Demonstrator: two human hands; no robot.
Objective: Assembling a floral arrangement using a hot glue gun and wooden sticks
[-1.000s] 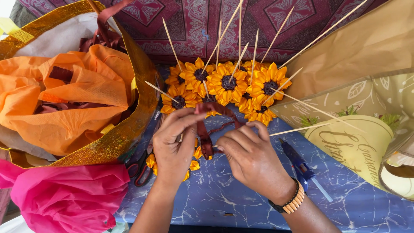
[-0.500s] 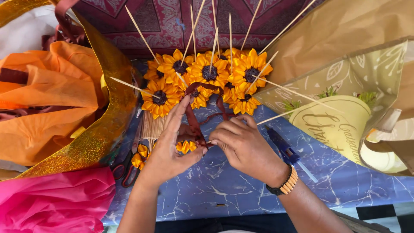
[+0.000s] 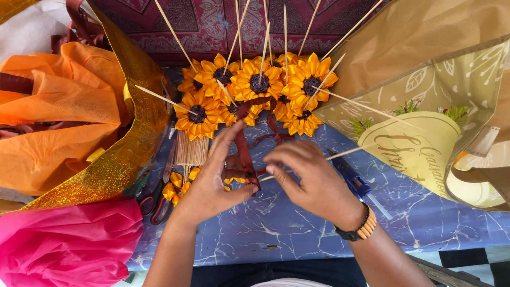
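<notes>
At six o'clock on the blue marbled table, both hands meet over a narrow dark red ribbon. The left hand has its thumb and fingers closed on the ribbon's lower end, pinning it against a thin wooden stick that runs off towards three o'clock. The right hand curls its fingers together just beside that pinch; whether they actually clamp the ribbon or only the stick I cannot tell, as the knuckles hide the tips.

The ribbon climbs to twelve o'clock, where it loops into a cluster of yellow fabric sunflowers, each on a skewer fanning outward.

To my eye the grip is the weak point: the ribbon looks slick, and a slackened thumb would probably let the wrap spring loose. A hard pull could drag the sunflowers out of their fan, since the ribbon is tangled among them. Those skewer points (bare and aimed every way) sit close to the knuckles, so a quick reach forward risks a jab.

At nine o'clock red-handled scissors lie half under a gold glitter bag, near the left wrist; a careless elbow could catch them. A blue utility knife lies just beside the right wrist.
</notes>
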